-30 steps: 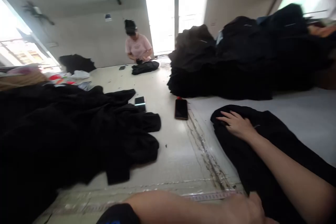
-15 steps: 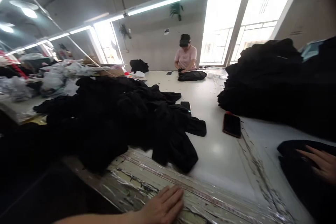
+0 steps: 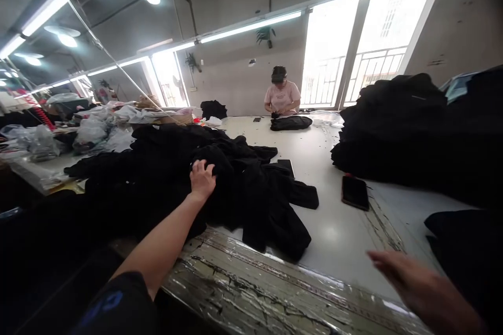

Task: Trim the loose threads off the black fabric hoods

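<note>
A loose heap of black garments (image 3: 259, 199) covers the left part of the white table. My left hand (image 3: 203, 178) reaches into the heap, its fingers curled into the cloth of one black garment (image 3: 218, 159). Blurred by motion, my right hand (image 3: 412, 277) is at the lower right with its fingers stretched out and nothing in it. It is beside a flat black garment (image 3: 463, 230) at the right edge and over the near part of the table.
A tall stack of folded black garments (image 3: 408, 136) stands at the right. A phone (image 3: 354, 192) lies mid-table, and another phone (image 3: 286, 166) lies by the heap. Tape and a measuring strip run along the near edge (image 3: 275, 293). Across the table a person (image 3: 283, 97) handles black cloth.
My left hand has moved from the near table edge up onto the heap and taken hold of cloth. My right hand has come off the flat garment, moving left and nearer.
</note>
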Demonstrator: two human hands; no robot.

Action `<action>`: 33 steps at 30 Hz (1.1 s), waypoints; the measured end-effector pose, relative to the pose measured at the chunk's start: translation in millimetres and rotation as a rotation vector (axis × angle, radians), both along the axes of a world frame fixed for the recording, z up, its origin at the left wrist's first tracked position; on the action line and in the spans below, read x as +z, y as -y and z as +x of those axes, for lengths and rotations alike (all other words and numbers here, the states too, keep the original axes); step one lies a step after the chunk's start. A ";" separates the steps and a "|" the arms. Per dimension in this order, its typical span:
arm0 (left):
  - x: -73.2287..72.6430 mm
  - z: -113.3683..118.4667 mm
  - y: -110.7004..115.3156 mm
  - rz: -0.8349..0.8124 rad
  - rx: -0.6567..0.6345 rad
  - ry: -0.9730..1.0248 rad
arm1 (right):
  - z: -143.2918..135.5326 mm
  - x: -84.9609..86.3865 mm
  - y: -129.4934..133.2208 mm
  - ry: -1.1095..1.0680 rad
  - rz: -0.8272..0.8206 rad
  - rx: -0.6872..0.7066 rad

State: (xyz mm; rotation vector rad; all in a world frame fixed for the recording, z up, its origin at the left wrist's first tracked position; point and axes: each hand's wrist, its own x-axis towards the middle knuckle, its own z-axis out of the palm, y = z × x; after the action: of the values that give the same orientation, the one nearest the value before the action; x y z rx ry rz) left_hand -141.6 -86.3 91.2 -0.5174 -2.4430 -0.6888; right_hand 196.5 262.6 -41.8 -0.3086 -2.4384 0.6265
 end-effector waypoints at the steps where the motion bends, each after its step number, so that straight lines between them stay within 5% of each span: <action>1: 11.0 -8.8 -5.9 0.005 -0.013 0.018 | 0.7 -11.0 9.3 0.051 -0.014 0.062; 5: 61.1 -6.5 -12.5 0.050 -0.089 -0.027 | 8.5 -38.3 24.8 0.136 -0.005 -0.041; 8: 86.3 37.9 -14.1 0.134 -0.270 -0.072 | 10.5 -38.9 21.6 0.159 0.007 -0.136; 10: 87.8 81.1 -18.9 0.215 -0.472 0.048 | 9.5 -35.7 20.6 0.168 0.042 -0.171; 12: 76.5 124.6 -26.9 0.233 -0.654 0.256 | 8.4 -32.5 23.0 0.188 0.057 -0.181; 16: 31.1 174.8 -43.5 -0.070 -1.048 0.744 | 8.5 -28.0 32.0 0.202 0.035 -0.202; 21: -25.6 164.8 -29.8 -0.014 -0.803 0.603 | 10.2 -24.0 33.2 0.222 -0.014 -0.227; 27: -70.1 175.1 4.7 -0.007 -0.651 0.570 | 17.0 3.8 48.5 0.266 -0.194 -0.164; 30: -80.2 183.9 6.6 -0.113 -0.765 0.578 | 21.9 20.6 74.6 0.366 -0.347 -0.005; 33: -63.8 171.5 13.2 -0.001 -0.735 0.657 | 31.2 36.1 93.2 0.360 -0.466 -0.004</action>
State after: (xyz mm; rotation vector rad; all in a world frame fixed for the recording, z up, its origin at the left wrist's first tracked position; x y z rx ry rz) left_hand 29.9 -99.5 27.4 -1.4098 -2.8198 -1.3155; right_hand 227.6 169.4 -5.6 -0.6609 -2.5972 1.2295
